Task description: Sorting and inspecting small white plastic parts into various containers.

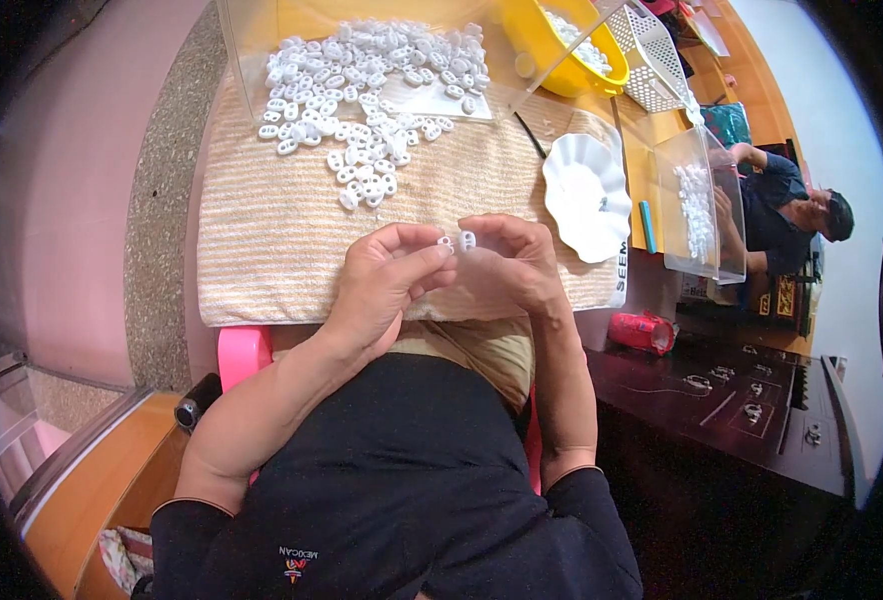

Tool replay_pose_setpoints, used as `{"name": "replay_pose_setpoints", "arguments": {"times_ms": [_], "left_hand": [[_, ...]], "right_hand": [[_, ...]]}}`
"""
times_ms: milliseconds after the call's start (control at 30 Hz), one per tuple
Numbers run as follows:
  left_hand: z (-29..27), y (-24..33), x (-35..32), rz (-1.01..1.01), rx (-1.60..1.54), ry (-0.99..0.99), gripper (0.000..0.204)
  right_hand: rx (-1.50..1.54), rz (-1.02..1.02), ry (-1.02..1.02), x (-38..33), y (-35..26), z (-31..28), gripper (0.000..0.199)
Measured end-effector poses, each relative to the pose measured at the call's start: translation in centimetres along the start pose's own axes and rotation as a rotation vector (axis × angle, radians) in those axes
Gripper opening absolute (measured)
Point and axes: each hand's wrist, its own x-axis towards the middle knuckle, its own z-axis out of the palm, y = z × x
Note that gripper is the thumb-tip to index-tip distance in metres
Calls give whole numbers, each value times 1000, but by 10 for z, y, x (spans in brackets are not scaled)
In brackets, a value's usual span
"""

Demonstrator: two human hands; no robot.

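Note:
Above the near part of a striped towel (262,260), my two hands meet almost fingertip to fingertip. My left hand (377,285) pinches a tiny white ring-shaped piece (446,241) between thumb and forefinger. In my right hand (522,265), thumb and forefinger grip a small white oval plastic piece with two holes (468,241). The two pieces are close together but look apart. Farther off on the towel spreads a heap of similar white two-hole pieces (362,80), with a loose trail of them reaching toward my hands.
A scalloped white dish (567,185) lies right of my hands, beside a thin black stick (530,135). Behind are a yellow basin (552,75) and a white perforated basket (652,65). At right, a person (787,205) sits by a clear bin (677,255) of white pieces.

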Motion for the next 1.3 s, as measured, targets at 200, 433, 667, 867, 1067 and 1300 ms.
{"name": "replay_pose_setpoints", "arguments": {"times_ms": [200, 433, 667, 867, 1067, 1300], "left_hand": [[-1, 0, 0, -4, -5, -9, 18], [1, 1, -1, -17, 22, -5, 18], [0, 0, -1, -14, 47, 10, 18], [-1, -1, 0, -24, 59, 10, 16], [-3, -3, 1, -30, 69, -5, 16], [-3, -3, 1, -31, 83, -5, 16]], "right_hand": [[15, -12, -11, 0, 0, 1, 29], [46, -3, 6, -2, 1, 1, 28], [24, -6, 11, -2, 3, 2, 28], [23, -36, -35, -1, 2, 2, 31], [-52, -74, -60, -1, 0, 3, 31], [-30, -72, -78, -2, 0, 4, 29]]}}
